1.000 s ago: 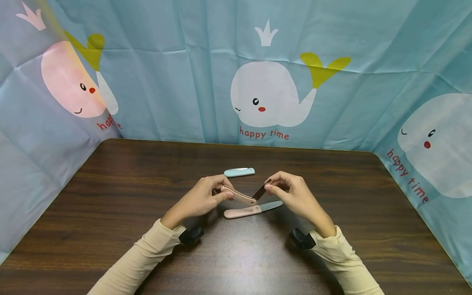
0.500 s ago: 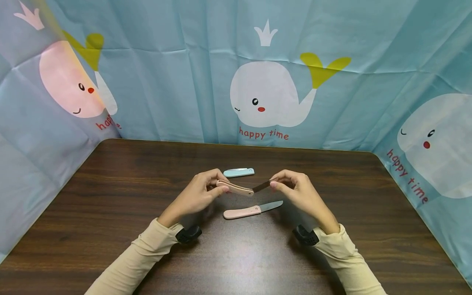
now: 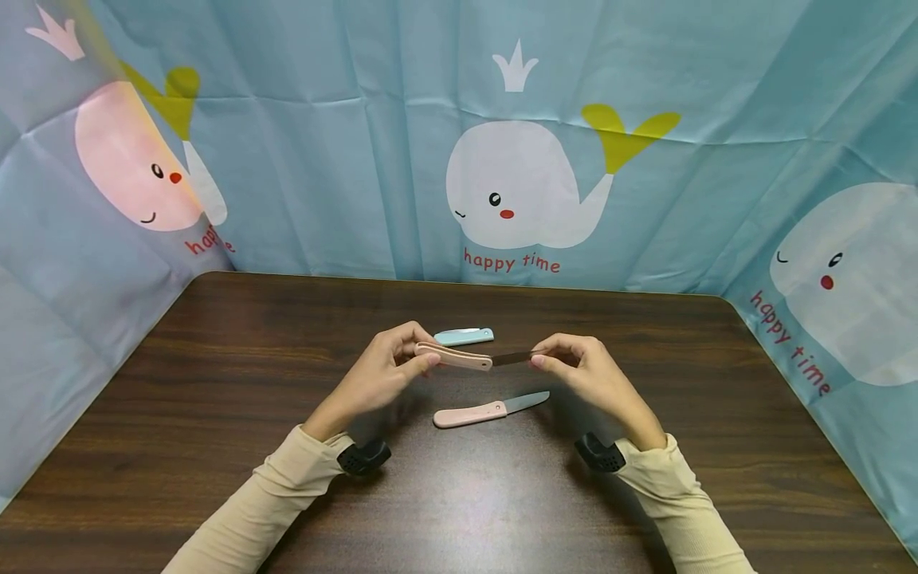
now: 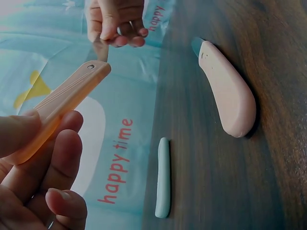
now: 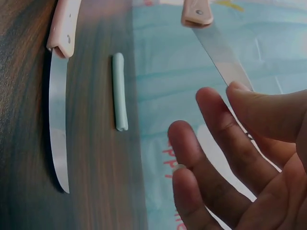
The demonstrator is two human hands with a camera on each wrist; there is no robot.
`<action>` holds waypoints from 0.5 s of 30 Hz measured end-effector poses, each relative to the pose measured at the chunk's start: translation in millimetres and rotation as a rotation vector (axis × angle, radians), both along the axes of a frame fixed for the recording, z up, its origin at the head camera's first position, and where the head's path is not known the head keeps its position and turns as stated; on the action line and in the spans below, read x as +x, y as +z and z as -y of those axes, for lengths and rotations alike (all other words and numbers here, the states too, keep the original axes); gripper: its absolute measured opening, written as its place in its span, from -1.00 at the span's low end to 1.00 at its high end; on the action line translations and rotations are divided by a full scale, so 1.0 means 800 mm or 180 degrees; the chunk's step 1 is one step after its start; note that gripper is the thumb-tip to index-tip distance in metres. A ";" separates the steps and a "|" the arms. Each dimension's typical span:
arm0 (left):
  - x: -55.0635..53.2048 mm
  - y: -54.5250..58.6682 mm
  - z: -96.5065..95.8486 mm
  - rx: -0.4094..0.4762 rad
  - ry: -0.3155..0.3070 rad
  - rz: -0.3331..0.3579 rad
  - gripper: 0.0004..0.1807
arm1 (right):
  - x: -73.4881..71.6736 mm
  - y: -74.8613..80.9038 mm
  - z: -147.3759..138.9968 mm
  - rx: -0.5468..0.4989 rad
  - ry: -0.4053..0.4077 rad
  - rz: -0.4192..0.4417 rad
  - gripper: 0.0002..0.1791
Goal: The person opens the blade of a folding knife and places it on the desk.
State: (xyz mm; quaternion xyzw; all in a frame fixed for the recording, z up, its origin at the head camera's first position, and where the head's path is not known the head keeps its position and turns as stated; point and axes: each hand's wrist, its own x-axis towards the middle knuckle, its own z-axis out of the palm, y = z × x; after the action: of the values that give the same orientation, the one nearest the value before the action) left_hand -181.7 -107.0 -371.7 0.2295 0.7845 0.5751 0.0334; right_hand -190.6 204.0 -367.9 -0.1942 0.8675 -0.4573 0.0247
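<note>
Holding peach knife (image 3: 464, 360), LH (image 3: 380, 372) & RH (image 3: 598, 379), another blade (image 3: 464, 330) in blue hndl (image 3: 468, 338)

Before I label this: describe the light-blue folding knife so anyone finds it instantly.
On the dark wood table, look toward the whale-print curtain. Lying closest to it is the light-blue folding knife, alone blue and folded; both pink folding knives are open.

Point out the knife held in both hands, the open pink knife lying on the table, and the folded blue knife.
Held knife (image 3: 464, 359): head view, on its handle.
Lying pink knife (image 3: 489, 411): head view, on its handle.
Folded blue knife (image 5: 120, 92): right wrist view, on its handle.
</note>
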 end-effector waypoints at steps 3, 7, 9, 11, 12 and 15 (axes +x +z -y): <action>0.000 0.000 0.001 0.0095 -0.0004 0.0057 -0.91 | -0.002 -0.003 -0.001 0.0007 0.0050 0.0068 -0.89; 0.000 0.001 0.001 0.0160 0.0022 0.0098 -0.90 | -0.004 -0.008 -0.001 0.0022 0.0152 0.0151 -0.84; 0.000 0.002 0.001 0.0176 0.0029 0.0104 -0.90 | -0.004 -0.009 0.000 0.0028 0.0205 0.0198 -0.83; 0.000 0.003 0.001 0.0184 0.0033 0.0109 -0.89 | -0.004 -0.010 0.000 0.0063 0.0238 0.0216 -0.83; 0.000 0.004 0.001 0.0189 0.0034 0.0119 -0.89 | -0.004 -0.011 0.001 0.0090 0.0244 0.0219 -0.83; 0.000 0.004 0.002 0.0195 0.0011 0.0170 -0.88 | -0.004 -0.011 0.000 0.0183 0.0234 0.0200 -0.84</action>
State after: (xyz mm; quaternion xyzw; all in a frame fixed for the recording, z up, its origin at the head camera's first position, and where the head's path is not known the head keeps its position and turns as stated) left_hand -181.5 -108.8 -368.6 0.2136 0.7658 0.6048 0.0462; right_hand -193.7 203.6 -376.4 -0.2106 0.8714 -0.4368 0.0742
